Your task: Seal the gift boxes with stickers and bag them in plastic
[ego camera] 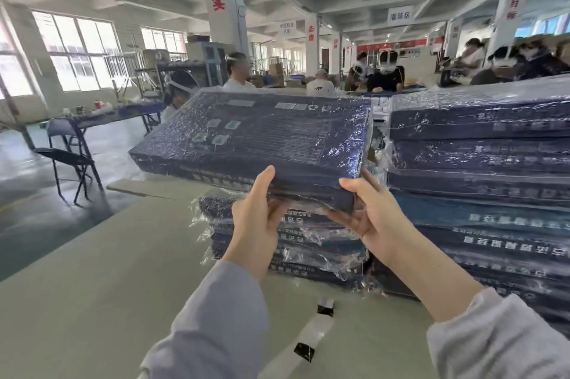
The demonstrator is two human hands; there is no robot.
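Head view, centre of the frame: a flat, rectangular navy gift box (262, 138) in crinkled, glossy clear plastic is held up off the surface (92, 270), tilted with its far edge higher. The left hand (256, 218) grips its near long edge, thumb up the side and fingers curled underneath. The right hand (367, 209) grips the near right corner, thumb on top and fingers spread below.

Directly under the box, a short stack (308, 249) of the same bagged boxes lies on the pale, matte surface, loose film bunching at its left end. Just beside it, filling the right of the frame, a tall stack (481, 162) rises higher.

At lower centre a glossy translucent strip (311, 329) with black patches lies flat. At left stands a dark metal folding chair (71, 156) on the floor.
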